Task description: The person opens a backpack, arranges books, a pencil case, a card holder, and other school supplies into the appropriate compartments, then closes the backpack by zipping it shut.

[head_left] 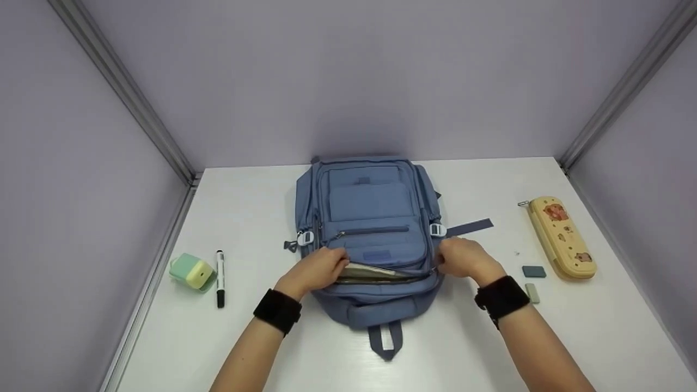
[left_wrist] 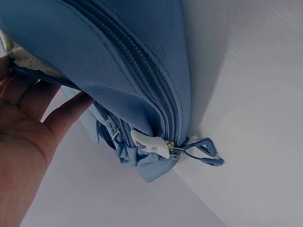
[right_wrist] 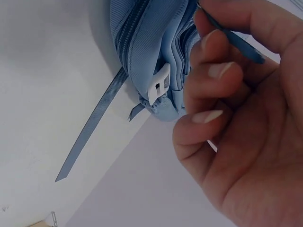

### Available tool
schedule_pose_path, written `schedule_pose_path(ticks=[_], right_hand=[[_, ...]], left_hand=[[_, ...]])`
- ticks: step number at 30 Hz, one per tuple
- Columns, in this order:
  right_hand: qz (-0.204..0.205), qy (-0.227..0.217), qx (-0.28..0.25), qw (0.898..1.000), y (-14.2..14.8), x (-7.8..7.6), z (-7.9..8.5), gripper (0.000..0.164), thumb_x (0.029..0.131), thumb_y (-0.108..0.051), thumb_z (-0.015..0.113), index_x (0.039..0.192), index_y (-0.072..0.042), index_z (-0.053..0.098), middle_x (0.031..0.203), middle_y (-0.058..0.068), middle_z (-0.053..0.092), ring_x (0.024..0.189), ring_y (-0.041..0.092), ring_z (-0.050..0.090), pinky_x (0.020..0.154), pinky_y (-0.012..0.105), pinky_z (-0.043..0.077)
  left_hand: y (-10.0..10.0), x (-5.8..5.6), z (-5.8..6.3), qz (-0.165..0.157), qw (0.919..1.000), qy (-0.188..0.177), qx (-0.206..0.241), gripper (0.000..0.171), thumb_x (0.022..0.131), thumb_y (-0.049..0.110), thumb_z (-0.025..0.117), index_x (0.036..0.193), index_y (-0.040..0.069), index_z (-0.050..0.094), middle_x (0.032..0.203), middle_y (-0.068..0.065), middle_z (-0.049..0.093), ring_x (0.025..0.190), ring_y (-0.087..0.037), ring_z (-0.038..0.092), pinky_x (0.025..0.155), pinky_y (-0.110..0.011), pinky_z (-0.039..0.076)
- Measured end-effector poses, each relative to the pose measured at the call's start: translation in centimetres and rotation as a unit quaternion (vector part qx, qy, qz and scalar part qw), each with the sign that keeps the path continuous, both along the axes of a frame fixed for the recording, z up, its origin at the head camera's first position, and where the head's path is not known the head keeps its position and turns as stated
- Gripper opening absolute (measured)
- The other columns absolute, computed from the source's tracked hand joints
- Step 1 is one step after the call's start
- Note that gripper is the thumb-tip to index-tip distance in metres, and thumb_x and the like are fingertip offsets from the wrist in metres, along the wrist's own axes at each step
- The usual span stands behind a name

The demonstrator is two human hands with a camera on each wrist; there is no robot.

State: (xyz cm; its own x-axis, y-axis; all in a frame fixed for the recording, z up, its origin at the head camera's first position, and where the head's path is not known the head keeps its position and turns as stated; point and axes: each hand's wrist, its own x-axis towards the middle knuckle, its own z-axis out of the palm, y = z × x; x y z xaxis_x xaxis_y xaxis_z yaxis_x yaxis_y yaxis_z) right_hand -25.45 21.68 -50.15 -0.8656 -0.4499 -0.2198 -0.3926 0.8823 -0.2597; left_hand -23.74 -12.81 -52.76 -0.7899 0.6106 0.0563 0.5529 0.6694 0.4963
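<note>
A blue backpack (head_left: 370, 201) lies on the white table with its top toward me. Its front compartment (head_left: 362, 277) gapes near the top, and a pale lining shows inside. My left hand (head_left: 317, 268) grips the edge of this opening at its left end; in the left wrist view the fingers (left_wrist: 68, 111) hook over the dark zipper edge. At the right end, my right hand (head_left: 465, 257) pinches a blue zipper pull (right_wrist: 244, 46) between thumb and index finger, the other fingers curled in.
To the left are a green-and-yellow box-shaped item (head_left: 191, 271) and a marker (head_left: 220, 279). To the right lie a yellow pencil case (head_left: 563, 237), a dark teal block (head_left: 533, 271) and a pale green block (head_left: 532, 293). A strap (head_left: 471, 226) extends from the backpack's right side. Walls enclose the table.
</note>
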Motion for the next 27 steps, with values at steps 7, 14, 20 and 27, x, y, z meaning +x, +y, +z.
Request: schedule_pose_path(ticks=[7, 14, 20, 27], right_hand=[[0.005, 0.013, -0.014, 1.0, 0.0, -0.2, -0.2, 0.025, 0.077, -0.005, 0.069, 0.06, -0.013, 0.052, 0.06, -0.002, 0.048, 0.054, 0.016, 0.044, 0.051, 0.034, 0.037], [0.012, 0.014, -0.026, 0.999, -0.3, -0.7, -0.6, 0.02, 0.074, -0.01, 0.075, 0.061, -0.015, 0.059, 0.061, -0.003, 0.053, 0.055, 0.015, 0.048, 0.051, 0.035, 0.041], [0.007, -0.012, -0.035, 0.999, 0.3, -0.9, -0.8, 0.021, 0.073, -0.005, 0.071, 0.059, -0.014, 0.057, 0.059, -0.004, 0.049, 0.053, 0.014, 0.044, 0.05, 0.032, 0.038], [-0.002, 0.024, -0.029, 0.999, 1.2, -1.3, -1.0, 0.024, 0.071, -0.003, 0.068, 0.056, -0.016, 0.053, 0.057, -0.004, 0.049, 0.051, 0.015, 0.044, 0.048, 0.032, 0.037]], left_hand=[[0.6, 0.8, -0.3, -0.023, 0.9979, 0.045, -0.04, 0.006, 0.089, 0.017, 0.06, 0.087, 0.012, 0.056, 0.082, 0.003, 0.052, 0.071, -0.013, 0.051, 0.07, -0.032, 0.048], [2.1, 1.3, -0.4, -0.054, 0.9901, 0.08, -0.102, 0.029, 0.093, 0.026, 0.068, 0.118, 0.012, 0.062, 0.129, -0.006, 0.058, 0.122, -0.023, 0.054, 0.106, -0.047, 0.037], [2.9, 1.6, -0.3, -0.06, 0.9927, 0.066, -0.081, 0.017, 0.099, 0.021, 0.061, 0.11, 0.011, 0.069, 0.13, -0.008, 0.061, 0.121, -0.024, 0.057, 0.103, -0.052, 0.039], [2.7, 1.8, -0.1, -0.073, 0.9952, 0.04, -0.05, 0.008, 0.1, 0.019, 0.059, 0.1, 0.011, 0.06, 0.096, -0.001, 0.066, 0.092, -0.018, 0.066, 0.102, -0.055, 0.039]])
